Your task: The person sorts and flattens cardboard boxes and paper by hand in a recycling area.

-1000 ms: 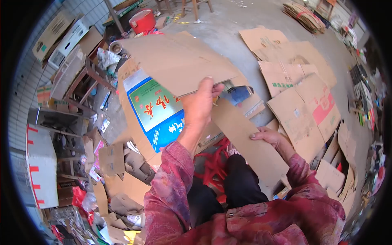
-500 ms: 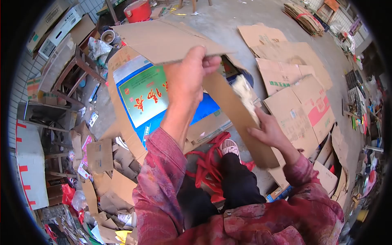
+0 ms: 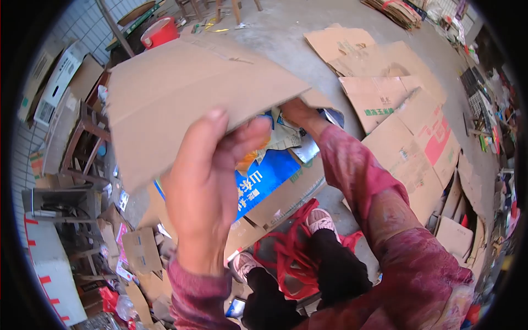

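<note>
A large brown cardboard sheet (image 3: 181, 88) is raised and tilted above the floor pile. Its near edge runs between the thumb and fingers of my left hand (image 3: 201, 176), which is closed on it. My right hand (image 3: 300, 114) reaches in beneath the sheet's right corner, where its fingers are hidden. Crumpled paper and wrappers (image 3: 281, 136) show between my two hands. Under them lies a flattened blue printed carton (image 3: 267, 179), with plain brown cardboard (image 3: 291, 195) along its near side.
Red straps (image 3: 291, 247) lie tangled around my shoes (image 3: 322, 220). Flattened cartons (image 3: 410, 132) overlap on the right, and a tied cardboard bundle (image 3: 393, 12) sits at the back. A red tub (image 3: 159, 33) and a wooden stool (image 3: 88, 132) stand left, near scattered cardboard scraps (image 3: 140, 250).
My right hand, which held a cardboard strip, has moved forward under the sheet; the strip is out of sight. My left hand has come lower and nearer, and the sheet now covers more of the blue carton.
</note>
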The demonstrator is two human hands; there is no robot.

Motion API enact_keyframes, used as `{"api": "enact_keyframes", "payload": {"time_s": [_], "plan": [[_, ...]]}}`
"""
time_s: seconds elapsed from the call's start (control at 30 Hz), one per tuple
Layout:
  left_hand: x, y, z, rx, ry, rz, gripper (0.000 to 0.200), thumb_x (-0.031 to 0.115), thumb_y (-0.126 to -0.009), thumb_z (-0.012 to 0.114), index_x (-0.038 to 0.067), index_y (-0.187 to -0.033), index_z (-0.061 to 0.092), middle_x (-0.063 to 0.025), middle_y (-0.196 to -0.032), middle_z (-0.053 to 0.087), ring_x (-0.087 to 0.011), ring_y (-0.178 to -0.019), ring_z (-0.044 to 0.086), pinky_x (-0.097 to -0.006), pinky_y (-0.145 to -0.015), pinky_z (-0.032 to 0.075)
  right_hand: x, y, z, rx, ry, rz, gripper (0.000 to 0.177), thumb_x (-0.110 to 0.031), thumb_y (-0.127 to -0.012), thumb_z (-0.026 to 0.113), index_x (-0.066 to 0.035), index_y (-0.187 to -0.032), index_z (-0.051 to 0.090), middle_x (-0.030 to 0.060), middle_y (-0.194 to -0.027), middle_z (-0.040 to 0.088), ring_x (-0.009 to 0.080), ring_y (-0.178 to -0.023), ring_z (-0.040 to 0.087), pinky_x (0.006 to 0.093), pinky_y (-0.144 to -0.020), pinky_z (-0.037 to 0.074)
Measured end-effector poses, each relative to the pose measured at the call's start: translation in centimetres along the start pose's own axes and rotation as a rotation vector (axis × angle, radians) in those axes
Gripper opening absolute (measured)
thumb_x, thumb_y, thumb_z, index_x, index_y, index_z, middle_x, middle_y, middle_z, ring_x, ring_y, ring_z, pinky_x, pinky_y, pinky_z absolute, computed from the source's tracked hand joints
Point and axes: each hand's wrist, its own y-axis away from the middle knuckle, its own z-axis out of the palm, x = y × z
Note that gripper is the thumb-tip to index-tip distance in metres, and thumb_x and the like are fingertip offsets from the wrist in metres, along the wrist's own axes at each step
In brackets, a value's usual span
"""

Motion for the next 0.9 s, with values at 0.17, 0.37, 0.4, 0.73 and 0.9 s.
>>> {"api": "enact_keyframes", "payload": {"time_s": [0.17, 0.37, 0.4, 0.73, 0.9], "plan": [[-2.7, 3.5, -2.5, 0.174, -0.066, 0.042, 0.035, 0.017, -0.083, 0.042, -0.005, -0.111, 0.043, -0.0193, -0.097, 0.057, -0.0295, -0.079, 0.060, -0.0437, -0.078, 0.047, 2.1, 1.3, 4.6, -0.006, -0.126, 0.056, 0.038, -0.016, -0.074, 0.051, -0.003, -0.110, 0.046, 0.0191, -0.101, 0.055, 0.0329, -0.096, 0.051, 0.0398, -0.080, 0.040], [-3.8, 6.5, -6.0, 0.338, -0.108, 0.051, 0.038, 0.019, -0.079, 0.048, -0.003, -0.110, 0.044, -0.0166, -0.091, 0.059, -0.0256, -0.071, 0.060, -0.0407, -0.066, 0.048, 1.6, 5.6, 6.4, -0.098, -0.235, 0.124, 0.035, -0.016, -0.074, 0.051, -0.004, -0.107, 0.048, 0.0183, -0.100, 0.055, 0.0331, -0.095, 0.051, 0.0399, -0.080, 0.041], [-3.6, 6.6, -6.8, 0.320, -0.142, 0.048, 0.038, 0.018, -0.079, 0.049, -0.003, -0.110, 0.044, -0.0160, -0.087, 0.059, -0.0249, -0.070, 0.059, -0.0405, -0.065, 0.047, 1.5, 6.3, 6.7, -0.115, -0.262, 0.134, 0.035, -0.016, -0.073, 0.051, -0.004, -0.106, 0.049, 0.0182, -0.100, 0.055, 0.0331, -0.095, 0.051, 0.0400, -0.080, 0.041], [-6.1, 10.4, -11.5, 0.486, -0.029, -0.147, 0.036, 0.012, -0.075, 0.051, 0.002, -0.110, 0.046, -0.0133, -0.099, 0.056, -0.0259, -0.080, 0.058, -0.0443, -0.071, 0.046, 0.2, 11.0, 9.6, -0.193, -0.516, 0.242, 0.030, -0.016, -0.073, 0.052, -0.005, -0.101, 0.052, 0.0168, -0.100, 0.055, 0.0333, -0.093, 0.051, 0.0401, -0.079, 0.041], [-9.1, 11.6, -17.2, 0.601, 0.124, -0.269, 0.036, 0.011, -0.073, 0.054, 0.004, -0.108, 0.048, -0.0102, -0.101, 0.056, -0.0240, -0.083, 0.055, -0.0406, -0.075, 0.044, 0.3, 12.5, 9.5, -0.217, -0.608, 0.285, 0.027, -0.016, -0.073, 0.053, -0.005, -0.098, 0.054, 0.0161, -0.099, 0.055, 0.0335, -0.093, 0.051, 0.0402, -0.078, 0.041]]}}
